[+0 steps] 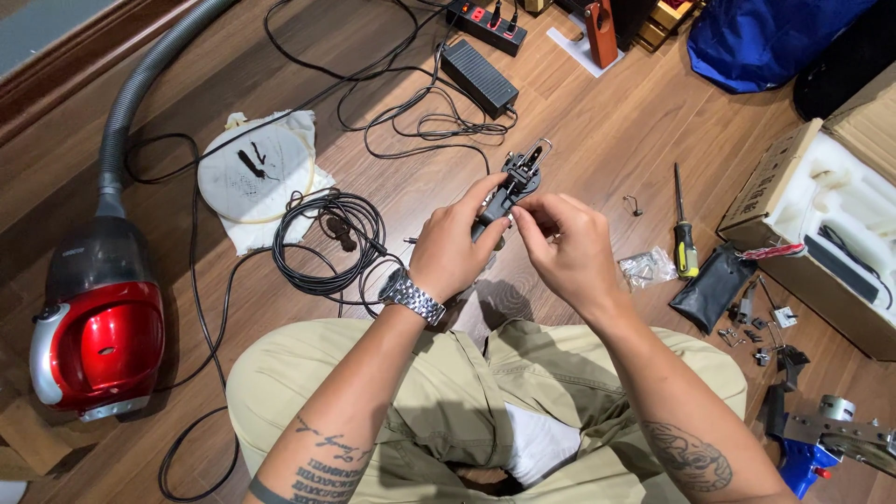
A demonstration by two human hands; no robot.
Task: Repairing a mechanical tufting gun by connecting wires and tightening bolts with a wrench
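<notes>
Over my lap, above a wooden floor, my left hand [453,245] grips a small black mechanical part [511,185] with a metal wire loop at its top. A metal watch is on that wrist. My right hand [560,245] is at the part's lower right side, thumb and forefinger pinched against it. What the fingertips pinch is too small to tell. Both hands touch the part.
A red vacuum cleaner [98,327] with a grey hose lies at left. Nearby are a coiled black cable [327,245], a round white disc [254,173], a power brick [479,77], a yellow-handled screwdriver [684,238], a bag of screws [646,269], a black pouch [714,287] and an open cardboard box [821,224].
</notes>
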